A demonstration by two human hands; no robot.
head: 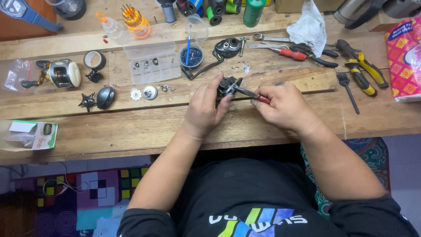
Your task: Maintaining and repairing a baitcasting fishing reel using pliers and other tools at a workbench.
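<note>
- Left hand (203, 106): fingers closed around a small black reel part (228, 84), held just above the wooden workbench (131, 127).
- Right hand (284, 105): clamped on a red-handled tool (252, 94), whose thin metal shaft runs leftward and touches the black reel part.
- The 2 hands sit close together, joined through the tool and the part, at the middle of the bench.
- Just beyond the left hand: a black crank handle (199, 70) lying flat, and a small round cup (191, 55) with a blue brush standing in it.
- Beyond the hands, slightly right: a black reel side piece (228, 46) with metal rings showing.
- Left of the left hand: a clear compartment box (154, 66) holding small parts, then a toothed gear (136, 94) and a round metal spool piece (150, 92) just beside each other.
- Farther left: a black oval cover (105, 97), a black star-shaped knob (87, 101), and a cream-and-black baitcasting reel (61, 73).
- Beyond the right hand: a spanner (267, 38), a crumpled white tissue (309, 27) and red-handled pliers (291, 52).
- Right of the right hand: a black fork (347, 90) and yellow-handled pliers (366, 72).
- Far left, near the bench edge: a small green-and-white carton (37, 134).
</note>
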